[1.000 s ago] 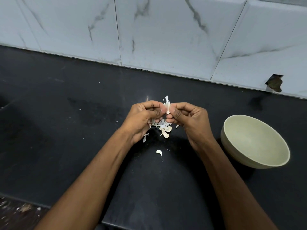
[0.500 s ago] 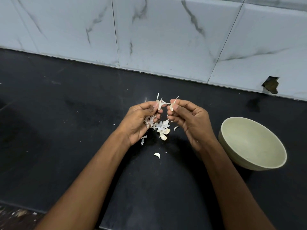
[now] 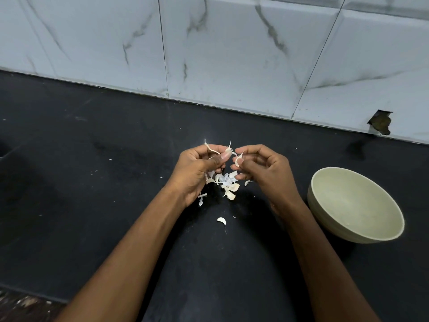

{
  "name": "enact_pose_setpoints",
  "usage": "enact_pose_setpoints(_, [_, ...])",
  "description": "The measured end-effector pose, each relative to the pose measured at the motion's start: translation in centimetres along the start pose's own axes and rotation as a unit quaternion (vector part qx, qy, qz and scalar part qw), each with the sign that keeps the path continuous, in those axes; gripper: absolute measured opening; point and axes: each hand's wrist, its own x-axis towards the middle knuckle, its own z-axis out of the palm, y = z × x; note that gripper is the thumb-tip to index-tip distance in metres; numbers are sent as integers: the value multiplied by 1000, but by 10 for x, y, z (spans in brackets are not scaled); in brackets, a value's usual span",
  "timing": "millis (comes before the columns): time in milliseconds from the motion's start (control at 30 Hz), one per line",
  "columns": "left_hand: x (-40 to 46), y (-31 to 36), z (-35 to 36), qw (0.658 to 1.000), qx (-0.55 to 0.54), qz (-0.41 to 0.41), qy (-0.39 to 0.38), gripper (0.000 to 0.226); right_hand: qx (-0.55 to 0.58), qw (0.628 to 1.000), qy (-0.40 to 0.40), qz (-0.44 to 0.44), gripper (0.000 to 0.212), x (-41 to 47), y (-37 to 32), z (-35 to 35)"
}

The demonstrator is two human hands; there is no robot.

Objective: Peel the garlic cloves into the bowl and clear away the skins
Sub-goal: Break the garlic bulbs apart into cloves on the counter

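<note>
Hands parted: left hand (image 3: 197, 169) gripped clove (image 3: 228, 149), right hand (image 3: 262, 168) pinched torn skin (image 3: 238, 159); bowl (image 3: 383, 238) awaited clove.

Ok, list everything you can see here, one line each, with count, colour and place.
bowl: one, pale green, on the counter at right; nothing visible inside.
skin pile: one, white, on the counter below the hands.
loose skin: one curled piece, white, nearer the camera than the pile.
counter: one, black, flecked with scraps.
wall tiles: white marble, behind; one chipped hole at right.
hands: left hand pinches a garlic clove; right hand pinches a skin strip.
</note>
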Motion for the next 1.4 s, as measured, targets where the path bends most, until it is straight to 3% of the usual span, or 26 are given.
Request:
enact_pose_setpoints(300, [-4,-1,2,997,67,25,20,22,-47,998,12,-50,16,-1,-3,1])
enact_pose_setpoints(467, [-6,4,3,983,169,76,-6,19,-29,998,17,-62,15,-1,-4,5])
enact_pose_setpoints(700, [-4,23,-16,985,110,106,77,25,42,993,98,-45,5,6,0,-4])
enact_pose_setpoints(900, [-13,24,-13,995,76,16,60,57,7,999,40,-27,5,4,6,3])
enact_pose_setpoints(1100, [-14,26,-25,988,72,52,125,45,-7,1000,-6,-10,12,2,7,-1])
enact_pose_setpoints(1267, [-18,16,-34,951,253,127,128,11,-51,998,-48,5,20,-3,-1,-5])
enact_pose_setpoints(1400, [-40,12,-32,935,338,104,33,27,-104,992,-77,-7,28,-9,-4,-3])
